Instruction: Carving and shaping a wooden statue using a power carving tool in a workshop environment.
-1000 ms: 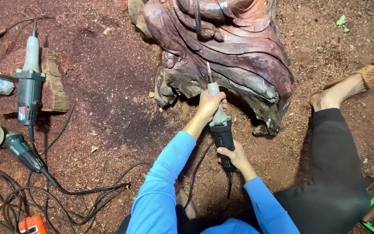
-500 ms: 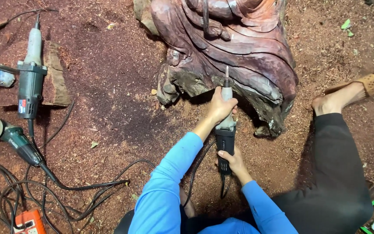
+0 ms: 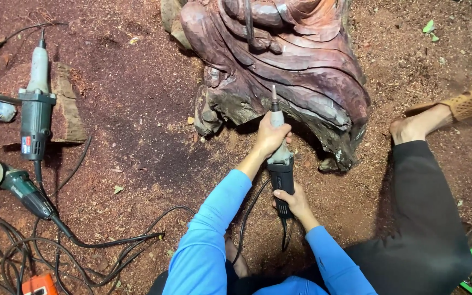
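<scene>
Head view: compared with half a second earlier, the die grinder point(image 3: 279, 164) sits a little further right along the base of the reddish wood carving point(image 3: 285, 65), with both hands gripping it in the same way as before. Its bit touches, or nearly touches, the dark lower edge of the carving, which stands on ground covered in red sawdust point(image 3: 137, 136). To the left, well apart, a second straight grinder point(image 3: 35, 117) lies across a wooden block point(image 3: 64, 109), and an angle grinder point(image 3: 12, 183) lies below it, its black cables point(image 3: 83, 240) looping toward the person. A bare foot point(image 3: 411, 128) rests just right of the carving, a sandal point(image 3: 465, 102) beside it. The left hand point(image 3: 271, 136) is closed round the grinder's pale neck, arm stretched forward; the right hand point(image 3: 293, 201) is wrapped round the black rear body, elbow bent close in.
</scene>
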